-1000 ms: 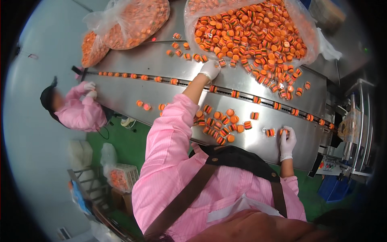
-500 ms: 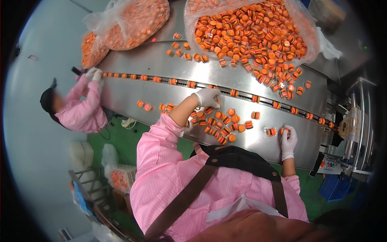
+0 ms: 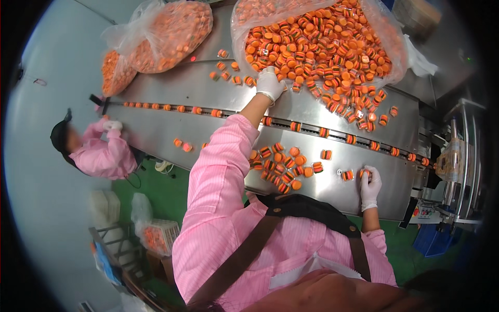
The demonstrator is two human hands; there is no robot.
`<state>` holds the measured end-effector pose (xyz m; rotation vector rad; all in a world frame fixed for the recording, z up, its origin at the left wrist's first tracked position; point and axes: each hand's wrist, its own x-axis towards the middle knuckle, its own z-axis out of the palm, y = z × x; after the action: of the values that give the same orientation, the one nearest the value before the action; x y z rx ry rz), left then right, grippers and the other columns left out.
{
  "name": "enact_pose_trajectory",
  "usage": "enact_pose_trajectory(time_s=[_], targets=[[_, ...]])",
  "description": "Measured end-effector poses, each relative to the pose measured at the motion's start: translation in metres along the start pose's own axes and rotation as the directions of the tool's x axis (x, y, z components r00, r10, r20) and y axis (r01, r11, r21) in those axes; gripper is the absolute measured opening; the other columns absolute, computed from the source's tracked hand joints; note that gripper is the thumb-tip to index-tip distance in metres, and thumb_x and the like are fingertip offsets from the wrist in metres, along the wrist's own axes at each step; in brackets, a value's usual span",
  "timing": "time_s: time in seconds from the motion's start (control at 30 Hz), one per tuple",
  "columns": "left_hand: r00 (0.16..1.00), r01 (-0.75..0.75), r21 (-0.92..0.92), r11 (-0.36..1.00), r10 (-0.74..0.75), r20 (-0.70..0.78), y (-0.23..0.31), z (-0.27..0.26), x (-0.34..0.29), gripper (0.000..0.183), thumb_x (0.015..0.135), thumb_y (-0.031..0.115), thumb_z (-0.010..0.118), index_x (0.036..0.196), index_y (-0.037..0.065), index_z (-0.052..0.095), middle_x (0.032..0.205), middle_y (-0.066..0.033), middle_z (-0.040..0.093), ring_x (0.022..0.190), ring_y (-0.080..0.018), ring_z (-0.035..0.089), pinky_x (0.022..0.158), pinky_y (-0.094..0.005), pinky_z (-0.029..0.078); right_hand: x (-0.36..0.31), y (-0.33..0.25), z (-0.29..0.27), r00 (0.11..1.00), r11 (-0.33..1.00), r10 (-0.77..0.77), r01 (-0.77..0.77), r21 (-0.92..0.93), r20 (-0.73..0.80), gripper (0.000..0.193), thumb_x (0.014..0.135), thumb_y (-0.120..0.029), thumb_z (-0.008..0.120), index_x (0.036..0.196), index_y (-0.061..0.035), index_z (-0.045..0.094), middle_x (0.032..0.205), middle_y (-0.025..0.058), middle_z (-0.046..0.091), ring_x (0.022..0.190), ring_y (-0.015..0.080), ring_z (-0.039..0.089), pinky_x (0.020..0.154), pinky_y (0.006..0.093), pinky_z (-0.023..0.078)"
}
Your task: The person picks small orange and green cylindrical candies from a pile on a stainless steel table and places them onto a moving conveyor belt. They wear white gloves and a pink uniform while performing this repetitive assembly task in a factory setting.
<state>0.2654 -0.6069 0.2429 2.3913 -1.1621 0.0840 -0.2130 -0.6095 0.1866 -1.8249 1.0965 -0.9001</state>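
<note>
My gloved left hand (image 3: 270, 85) reaches over the belt to the near edge of a large clear bag (image 3: 239, 39) heaped with orange burger-shaped candies (image 3: 317, 47) in clear wraps. Its thumb and fingers look apart among the candies there; the palm side is hidden. Low at the right, my gloved right hand (image 3: 370, 190) pinches a single burger-shaped candy (image 3: 365, 173). Beside it a wrapped candy (image 3: 347, 176) lies on the metal table (image 3: 322, 197). Loose candies (image 3: 283, 166) lie in a cluster below my left arm.
A narrow conveyor channel (image 3: 280, 123) carries a spaced row of candies across the table toward a machine (image 3: 449, 161) at the right. Full bags (image 3: 171, 36) sit at the far left. A co-worker in pink (image 3: 104, 151) stands at the left end. A candy-filled crate (image 3: 169, 234) rests below.
My left hand has moved from beside the conveyor up to the big bag's edge. The right hand has hardly moved. The co-worker's hands have drawn back from the channel.
</note>
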Motion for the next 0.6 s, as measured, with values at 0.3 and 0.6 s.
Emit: enact_pose_trajectory(time_s=[0.3, 0.6], targets=[[0.999, -0.026, -0.245, 0.969, 0.035, 0.032, -0.005, -0.022, -0.032, 0.049, 0.074, 0.031, 0.073, 0.101, -0.003, 0.052, 0.091, -0.0182, 0.062, 0.087, -0.0309, 0.062, 0.076, -0.0394, 0.05, -0.003, 0.009, -0.001, 1.0, 1.0, -0.015, 0.015, 0.004, 0.004, 0.013, 0.088, -0.004, 0.06, 0.1, -0.001, 0.063, 0.082, 0.0031, 0.062, 0.065, 0.0078, 0.053, 0.059, 0.0218, 0.042], [0.888, -0.046, -0.201, 0.978, 0.133, 0.441, 0.003, -0.048, -0.153, 0.048, 0.077, 0.038, 0.071, 0.101, 0.002, 0.053, 0.076, -0.015, 0.061, 0.073, -0.0323, 0.063, 0.068, -0.0411, 0.049, -0.002, 0.004, -0.001, 1.0, 1.0, -0.005, 0.005, 0.011, 0.007, 0.014, 0.088, -0.003, 0.059, 0.101, -0.0003, 0.063, 0.082, 0.0033, 0.063, 0.068, 0.008, 0.056, 0.063, 0.0215, 0.045]])
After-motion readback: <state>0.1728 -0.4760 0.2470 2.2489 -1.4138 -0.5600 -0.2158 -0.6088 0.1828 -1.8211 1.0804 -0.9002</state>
